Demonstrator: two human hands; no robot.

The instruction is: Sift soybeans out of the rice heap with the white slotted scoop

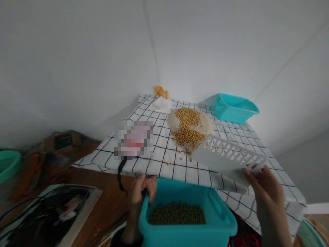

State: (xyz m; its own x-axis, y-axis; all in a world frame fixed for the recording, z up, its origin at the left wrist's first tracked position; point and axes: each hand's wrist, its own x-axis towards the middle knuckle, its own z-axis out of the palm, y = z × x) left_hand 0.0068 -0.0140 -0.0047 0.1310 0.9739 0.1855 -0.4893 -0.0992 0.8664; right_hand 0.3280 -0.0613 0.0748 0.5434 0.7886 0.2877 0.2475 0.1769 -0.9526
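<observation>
My left hand [143, 191] grips the left rim of a turquoise plastic tub [187, 233], held below the table's front edge, with small dark green beans [178, 213] in its bottom. A white slotted plastic panel [228, 154] is in my right hand [267, 188], its thumb on the near side. The panel lies slantwise over the cloth, its far left end beside a pile of yellow soybeans [189, 135]. Pale grains [173, 119] lie around and under the soybeans. A few loose soybeans are scattered on the cloth in front of the pile.
A black-checked white cloth [159, 144] covers the table. A second turquoise tub [236, 108] stands at the back right. White powder [161, 104] and an orange cloth-like item [161, 92] lie at the back. A pixelated flat item [135, 139] with a black strap lies left.
</observation>
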